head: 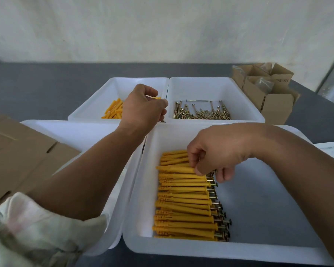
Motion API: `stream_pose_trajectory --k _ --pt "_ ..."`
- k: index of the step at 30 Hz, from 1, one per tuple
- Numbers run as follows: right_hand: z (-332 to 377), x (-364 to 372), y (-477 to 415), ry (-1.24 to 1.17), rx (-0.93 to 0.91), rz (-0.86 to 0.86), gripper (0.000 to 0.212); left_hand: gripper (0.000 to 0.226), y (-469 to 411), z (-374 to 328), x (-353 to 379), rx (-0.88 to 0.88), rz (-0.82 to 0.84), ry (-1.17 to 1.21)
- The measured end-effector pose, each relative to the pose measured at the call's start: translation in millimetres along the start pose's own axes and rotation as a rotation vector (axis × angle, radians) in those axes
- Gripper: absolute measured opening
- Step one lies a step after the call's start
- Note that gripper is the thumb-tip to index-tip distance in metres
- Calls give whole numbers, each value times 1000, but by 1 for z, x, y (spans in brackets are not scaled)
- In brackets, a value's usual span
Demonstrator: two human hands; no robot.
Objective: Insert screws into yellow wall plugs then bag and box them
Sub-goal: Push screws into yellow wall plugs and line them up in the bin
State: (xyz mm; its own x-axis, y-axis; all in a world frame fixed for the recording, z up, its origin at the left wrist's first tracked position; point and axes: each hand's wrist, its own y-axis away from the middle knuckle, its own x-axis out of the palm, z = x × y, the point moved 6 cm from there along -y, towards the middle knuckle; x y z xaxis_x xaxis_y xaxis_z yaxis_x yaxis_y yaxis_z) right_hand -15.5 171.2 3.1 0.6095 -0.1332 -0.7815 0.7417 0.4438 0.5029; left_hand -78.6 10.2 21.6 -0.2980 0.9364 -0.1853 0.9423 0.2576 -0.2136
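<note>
**Yellow wall plugs sorted across four tubs, both hands at work**

Yellow wall plugs point(113, 110) lie loose in a small heap in the far-left white tub point(96, 105). Beside it, rim to rim, the far-right tub point(239, 93) holds a pile of brass-coloured screws point(201, 113). In the near-right tub point(258, 209), assembled plugs point(183, 214) are laid side by side in a neat row against its left wall, with the screw heads sticking out to the right.

The right hand point(218, 151) reaches down into this tub at the far end of the row. Its fingers are curled, and thumb and forefinger pinch the head end of one assembled plug point(174, 169).

The left hand point(143, 106) hovers over the far-left tub, its fingers curled in and the thumb meeting the fingertips. A sliver of yellow shows by the thumb, but I cannot tell whether the hand holds it.

The left forearm crosses the near-left tub point(75, 132), whose contents are hidden. A pale rolled sleeve point(37, 228) shows at the elbow.

All of it stands on a dark grey table point(37, 89). Flat cardboard point(17, 157) lies at the left, and open cardboard boxes point(276, 106) with clear bags point(263, 83) inside stand at the far right.
</note>
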Motion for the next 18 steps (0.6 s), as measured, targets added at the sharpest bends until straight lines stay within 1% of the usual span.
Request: stream_pose_trajectory --k 4,12,18 --pt "4 11 2 78 22 72 7 17 0 -1 -1 10 -3 -27" --pt "11 26 -6 301 66 97 17 18 0 0 -4 10 -16 -73" --pt "11 34 -11 401 93 127 25 18 -1 1 -4 1 -15 -76"
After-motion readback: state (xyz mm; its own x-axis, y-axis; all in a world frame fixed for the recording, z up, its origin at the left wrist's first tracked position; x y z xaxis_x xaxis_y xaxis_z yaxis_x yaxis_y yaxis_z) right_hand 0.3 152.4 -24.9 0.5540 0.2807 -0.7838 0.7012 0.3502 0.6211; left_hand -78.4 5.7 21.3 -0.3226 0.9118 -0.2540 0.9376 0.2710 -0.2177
